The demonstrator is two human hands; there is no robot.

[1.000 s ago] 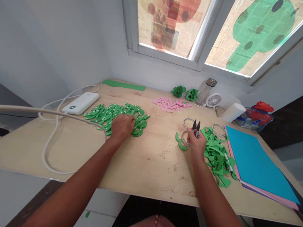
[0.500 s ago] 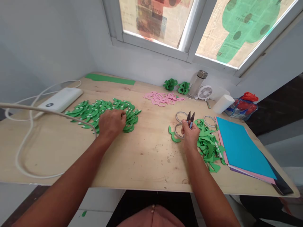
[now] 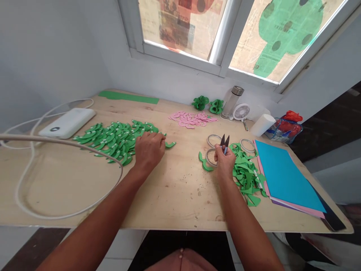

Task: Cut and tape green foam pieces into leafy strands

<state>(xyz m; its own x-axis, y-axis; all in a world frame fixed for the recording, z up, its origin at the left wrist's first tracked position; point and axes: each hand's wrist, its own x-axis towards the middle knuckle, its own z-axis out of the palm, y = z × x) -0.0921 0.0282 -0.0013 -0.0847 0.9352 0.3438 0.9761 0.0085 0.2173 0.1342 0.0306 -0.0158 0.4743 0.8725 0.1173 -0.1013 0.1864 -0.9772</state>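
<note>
My left hand is closed at the right end of a heap of curved green paper cutouts with white tape bits on them. A green paper piece juts out past its fingers, which are largely hidden from above. In my right hand is a pair of thread snips with dark blades spread apart and pointing away from me. Just left of that hand lie a tape roll and a wavy green paper cutout. Green paper scraps are piled to its right.
Pink paper cutouts, two green paper balls, a bottle and a small fan stand along the wall. Coloured paper sheets lie at right. A white power bank and looping cable occupy the left.
My left hand has moved right across the heap, and a green piece now sticks out beyond its fingers. My right hand stays in place with the snips. The view has shifted slightly.
</note>
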